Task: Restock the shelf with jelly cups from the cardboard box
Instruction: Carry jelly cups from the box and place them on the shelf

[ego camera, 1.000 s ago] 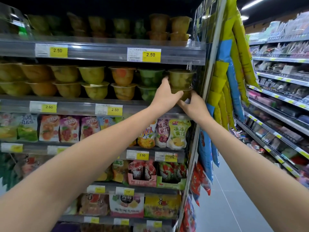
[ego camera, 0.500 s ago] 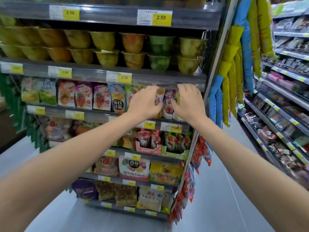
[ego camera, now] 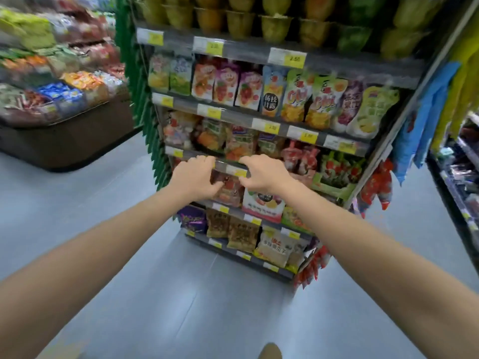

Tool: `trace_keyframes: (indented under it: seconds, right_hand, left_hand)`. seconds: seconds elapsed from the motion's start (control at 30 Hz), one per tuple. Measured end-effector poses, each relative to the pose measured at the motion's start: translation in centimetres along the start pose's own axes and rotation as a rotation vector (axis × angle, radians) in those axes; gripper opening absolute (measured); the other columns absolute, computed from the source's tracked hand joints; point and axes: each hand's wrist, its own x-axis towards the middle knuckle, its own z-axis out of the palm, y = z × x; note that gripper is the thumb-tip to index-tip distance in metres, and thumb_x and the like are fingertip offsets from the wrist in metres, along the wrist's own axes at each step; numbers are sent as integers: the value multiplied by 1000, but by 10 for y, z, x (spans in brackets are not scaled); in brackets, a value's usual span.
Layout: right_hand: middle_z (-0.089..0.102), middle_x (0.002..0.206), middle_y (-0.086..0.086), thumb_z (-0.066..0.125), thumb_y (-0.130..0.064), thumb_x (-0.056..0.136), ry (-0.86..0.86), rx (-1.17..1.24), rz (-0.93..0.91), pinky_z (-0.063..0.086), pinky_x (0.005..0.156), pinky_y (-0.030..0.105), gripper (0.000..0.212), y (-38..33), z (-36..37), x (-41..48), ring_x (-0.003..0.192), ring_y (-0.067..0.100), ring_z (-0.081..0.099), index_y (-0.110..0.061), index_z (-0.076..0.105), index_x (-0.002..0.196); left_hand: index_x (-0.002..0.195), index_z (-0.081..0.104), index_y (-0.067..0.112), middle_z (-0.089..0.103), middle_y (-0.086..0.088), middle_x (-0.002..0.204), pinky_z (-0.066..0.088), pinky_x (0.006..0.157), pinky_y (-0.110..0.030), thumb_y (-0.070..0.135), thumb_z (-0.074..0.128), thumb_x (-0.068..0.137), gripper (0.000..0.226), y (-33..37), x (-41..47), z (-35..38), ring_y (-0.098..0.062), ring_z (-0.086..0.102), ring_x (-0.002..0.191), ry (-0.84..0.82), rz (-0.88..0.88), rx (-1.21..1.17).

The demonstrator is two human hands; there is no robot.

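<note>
Rows of stacked jelly cups (ego camera: 275, 28), yellow, orange and green, stand on the upper shelf (ego camera: 246, 52) at the top of the head view. Both my arms reach forward well below them. My left hand (ego camera: 195, 177) and my right hand (ego camera: 264, 174) hang side by side in front of the lower snack shelves, fingers loosely curled, with nothing in them. They touch neither the cups nor the shelf. No cardboard box is in view.
Snack pouches (ego camera: 295, 99) fill the shelves under the cups. Blue and yellow bags (ego camera: 435, 99) hang off the right end of the rack. A low display bin (ego camera: 64, 141) of packets stands at left, another rack (ego camera: 464, 177) at right. Grey floor (ego camera: 194, 307) lies below.
Both hands have let go of the rightmost jelly cups and dropped down in front of the lower shelves. The view has tilted downward and swung left.
</note>
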Motion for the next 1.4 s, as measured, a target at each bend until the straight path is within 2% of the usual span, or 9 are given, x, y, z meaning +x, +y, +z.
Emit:
trace_keyframes:
  seconds: [0.13,0.27,0.4,0.7,0.8,0.9,1.17,1.3,1.4]
  right_hand:
    - [57,90,-2,46,-38,95,-82,84,-156,32,48,26,47,-105,22,-4,81,20,54,-17,47,136]
    - [58,130,1,47,-39,92,-115,100,-278,46,82,35,54,-201,45,-11,120,23,53,-23,42,142]
    - [55,135,-1,48,-41,92,-141,112,-407,42,94,35,52,-288,63,-12,126,20,48,-26,43,141]
    - [57,132,-3,51,-38,91,-252,96,-724,41,92,32,49,-467,97,-2,124,20,49,-26,46,139]
    - [56,133,-1,50,-38,92,-302,90,-827,42,93,33,50,-527,113,9,125,21,49,-25,45,140]
    - [56,133,0,49,-38,93,-366,88,-926,42,92,34,49,-589,132,21,124,22,49,-24,44,140]
    - [57,133,1,48,-38,94,-546,21,-1070,43,92,35,49,-725,192,55,124,24,49,-25,44,140]
    - [54,137,4,48,-38,94,-626,-29,-1125,42,97,37,50,-775,222,63,127,26,48,-23,43,141]
    - [56,133,8,47,-37,93,-660,-53,-1161,43,89,35,47,-801,245,58,123,28,50,-20,48,137]
  left_hand:
    - [126,46,12,56,-8,124,49,84,-40,48,56,87,54,-61,-96,7,-30,56,111,-95,-137,-55]
    - [137,40,13,48,-6,138,44,97,-41,47,55,89,61,-112,-186,13,-29,47,125,-150,-315,-72]
    - [143,34,18,43,-1,144,40,96,-37,47,53,90,63,-160,-264,22,-25,44,129,-169,-494,-94]
    - [138,40,12,46,-9,142,42,100,-46,45,57,85,65,-280,-419,53,-30,46,127,-203,-890,-203]
    - [138,40,11,46,-12,142,42,100,-46,50,53,81,70,-315,-467,61,-32,46,127,-219,-1024,-249]
    - [142,38,14,44,-8,145,41,102,-40,42,54,89,61,-344,-509,66,-29,44,131,-250,-1136,-232]
    - [137,44,13,50,-7,139,43,93,-38,45,50,93,55,-425,-585,97,-28,49,126,-388,-1350,-318]
    - [128,47,14,57,-8,128,43,81,-36,48,49,91,50,-449,-619,124,-29,55,114,-425,-1458,-378]
    - [128,48,14,57,-8,128,47,85,-38,48,49,92,50,-461,-643,146,-30,55,114,-462,-1497,-434]
